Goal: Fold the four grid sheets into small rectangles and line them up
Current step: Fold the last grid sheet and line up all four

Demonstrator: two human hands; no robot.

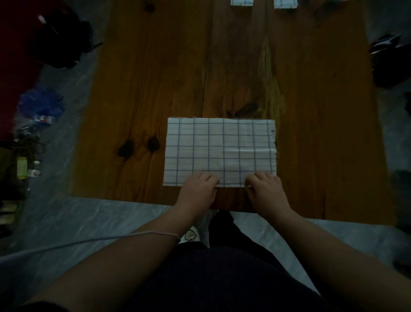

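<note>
Grid sheet (220, 151) lies flat near the table's (144, 78) front edge; left hand (198, 189) and right hand (265, 189) pinch its near edge with curled fingers. A good fold carries that edge squarely onto the far edge. Two folded rectangles (242, 2), cropped, sit at the far end; the light is dim.

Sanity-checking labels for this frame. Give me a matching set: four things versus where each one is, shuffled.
1 grid sheet
2 folded rectangles
3 left hand
4 white cord

a far edge of the table
b across the left forearm
c flat, on the near side
d gripping the sheet's near edge

Pairs: 1-c, 2-a, 3-d, 4-b
</note>
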